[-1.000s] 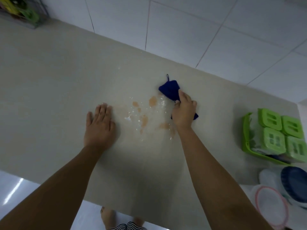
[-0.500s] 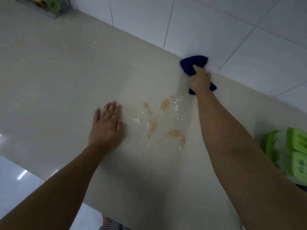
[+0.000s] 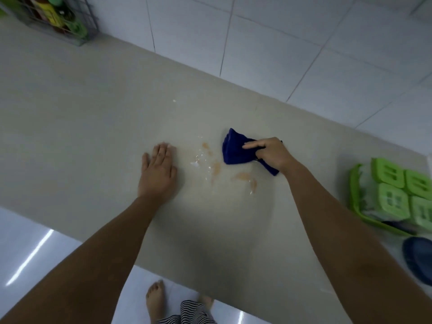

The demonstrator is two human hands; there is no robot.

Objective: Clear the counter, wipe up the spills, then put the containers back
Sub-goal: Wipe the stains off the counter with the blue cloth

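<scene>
Orange and white spills [image 3: 216, 168] spot the middle of the beige counter [image 3: 93, 127]. My right hand [image 3: 272, 154] grips a dark blue cloth [image 3: 235, 149] pressed on the counter at the spills' right edge. To the left of the spills, my left hand [image 3: 159, 171] lies flat on the counter, fingers together, holding nothing. A green tray [image 3: 355, 195] with green-lidded containers [image 3: 395, 202] stands at the right edge.
A wire rack [image 3: 58, 22] with bottles stands at the far left against the tiled wall [image 3: 280, 47]. A dark blue lid [image 3: 418, 260] lies below the green tray. The counter's near edge runs above my bare feet [image 3: 154, 300] on the glossy floor.
My right hand has pulled the cloth back from the wall to the right edge of the spills, and one orange spot there no longer shows. My left hand has stayed flat.
</scene>
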